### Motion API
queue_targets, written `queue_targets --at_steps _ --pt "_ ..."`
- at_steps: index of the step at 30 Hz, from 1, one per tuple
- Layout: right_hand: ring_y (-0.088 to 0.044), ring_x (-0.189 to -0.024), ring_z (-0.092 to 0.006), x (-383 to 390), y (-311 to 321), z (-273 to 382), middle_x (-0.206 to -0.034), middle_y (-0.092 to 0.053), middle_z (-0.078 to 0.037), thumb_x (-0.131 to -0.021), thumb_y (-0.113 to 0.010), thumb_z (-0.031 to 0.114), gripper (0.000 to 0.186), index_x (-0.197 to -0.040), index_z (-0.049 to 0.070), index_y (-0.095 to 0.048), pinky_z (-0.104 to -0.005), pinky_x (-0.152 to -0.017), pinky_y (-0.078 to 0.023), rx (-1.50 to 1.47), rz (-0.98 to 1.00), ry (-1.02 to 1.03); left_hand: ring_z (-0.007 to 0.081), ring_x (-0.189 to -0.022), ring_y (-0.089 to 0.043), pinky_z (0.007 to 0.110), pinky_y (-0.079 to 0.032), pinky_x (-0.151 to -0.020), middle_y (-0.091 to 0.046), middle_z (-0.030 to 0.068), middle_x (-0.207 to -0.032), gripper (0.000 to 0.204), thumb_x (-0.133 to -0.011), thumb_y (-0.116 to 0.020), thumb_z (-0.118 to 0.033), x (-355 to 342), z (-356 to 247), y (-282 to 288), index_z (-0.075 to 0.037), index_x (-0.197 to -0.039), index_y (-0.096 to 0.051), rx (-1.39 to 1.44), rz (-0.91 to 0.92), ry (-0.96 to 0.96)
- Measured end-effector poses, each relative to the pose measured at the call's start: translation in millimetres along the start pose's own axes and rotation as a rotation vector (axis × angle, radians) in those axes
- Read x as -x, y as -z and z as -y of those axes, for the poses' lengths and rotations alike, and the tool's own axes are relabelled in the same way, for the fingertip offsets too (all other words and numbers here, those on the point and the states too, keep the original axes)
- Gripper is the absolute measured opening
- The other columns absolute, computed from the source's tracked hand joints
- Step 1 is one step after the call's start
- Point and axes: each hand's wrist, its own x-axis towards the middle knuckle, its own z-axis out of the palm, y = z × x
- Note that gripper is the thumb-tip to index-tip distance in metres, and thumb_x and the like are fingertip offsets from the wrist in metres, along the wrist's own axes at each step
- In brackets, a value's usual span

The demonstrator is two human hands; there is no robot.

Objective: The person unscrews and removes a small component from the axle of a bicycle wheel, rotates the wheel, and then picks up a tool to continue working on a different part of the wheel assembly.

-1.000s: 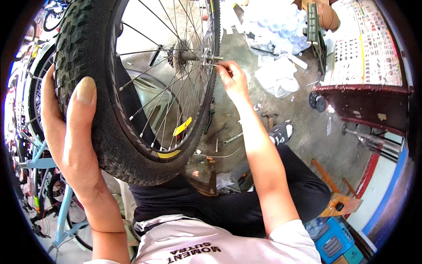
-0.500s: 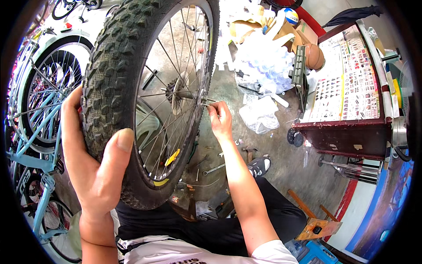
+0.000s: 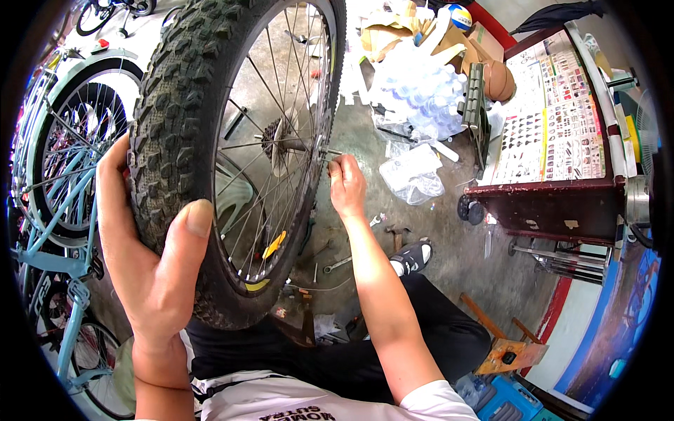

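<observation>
A bicycle wheel with a black knobby tire (image 3: 165,105), thin spokes and a yellow reflector (image 3: 274,244) stands upright above my legs. My left hand (image 3: 151,259) is closed round the tire's lower left side, thumb across the tread. The hub with its sprockets (image 3: 274,144) sits in the middle, and a metal axle end (image 3: 333,153) sticks out to the right. There my right hand (image 3: 347,182) pinches with thumb and forefinger; what lies between the fingertips is too small to make out.
Bicycles (image 3: 60,210) crowd the left. A hammer (image 3: 397,234) and wrench (image 3: 337,266) lie on the floor near my sandalled foot (image 3: 414,256). Plastic wrapping (image 3: 414,175), cardboard, a basketball (image 3: 497,81) and a dark red cart (image 3: 540,214) are at right. A wooden stool (image 3: 509,354) stands lower right.
Since a second ago the view has shifted, showing more of the background. My right hand's fingers have moved slightly at the axle end; my left hand keeps its grip on the tire.
</observation>
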Motion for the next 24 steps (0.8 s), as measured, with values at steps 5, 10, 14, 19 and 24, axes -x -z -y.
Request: queue_targets --at_steps 5,10,14,19,24 --pt "-0.061 -0.082 -0.0400 3 1 0 -0.089 -0.060 -0.015 -0.098 -0.063 0.022 0.018 -0.094 0.005 -0.059 -0.0436 -0.071 -0.048 0.007 -0.031 -0.014 0.0236 -0.120 -0.054 0.034 -0.041 -0.107 -0.054 0.0181 -0.134 0.071 -0.089 -0.071 -0.020 2 -4 -2 0.009 -0.146 -0.040 -0.080 0.040 -0.014" --pt "-0.060 -0.080 -0.0403 2 -1 1 -0.086 -0.060 -0.016 -0.098 -0.063 0.021 0.019 -0.093 0.004 -0.058 -0.0436 -0.071 -0.048 -0.007 -0.027 -0.052 0.0276 -0.128 -0.052 0.037 -0.037 -0.112 -0.050 0.0211 -0.142 0.072 -0.092 -0.069 -0.027 4 -3 1 0.008 -0.148 -0.040 -0.121 0.073 -0.004" --pt "-0.057 -0.065 -0.0296 1 -3 1 -0.072 -0.058 -0.013 -0.098 -0.062 0.015 0.020 -0.086 0.002 -0.053 -0.0398 -0.064 -0.045 0.013 -0.077 0.000 0.0277 -0.128 -0.052 0.037 -0.038 -0.112 -0.050 0.0209 -0.142 0.073 -0.092 -0.069 -0.028 5 -2 1 0.008 -0.148 -0.040 -0.117 0.063 -0.013" --pt "-0.059 -0.077 -0.0424 2 -1 2 -0.082 -0.060 -0.019 -0.098 -0.063 0.020 0.021 -0.090 0.003 -0.054 -0.0456 -0.069 -0.046 -0.026 -0.022 -0.104 0.0269 -0.127 -0.053 0.037 -0.039 -0.111 -0.050 0.0204 -0.141 0.072 -0.093 -0.069 -0.027 6 -1 3 0.008 -0.149 -0.040 -0.143 0.070 -0.021" --pt "-0.059 -0.077 -0.0429 3 -2 -1 -0.081 -0.060 -0.019 -0.097 -0.063 0.020 0.021 -0.090 0.002 -0.054 -0.0461 -0.069 -0.046 -0.041 -0.028 -0.119 0.0263 -0.125 -0.053 0.036 -0.040 -0.110 -0.050 0.0199 -0.141 0.070 -0.093 -0.069 -0.023 8 1 2 0.008 -0.149 -0.039 -0.099 0.060 -0.045"
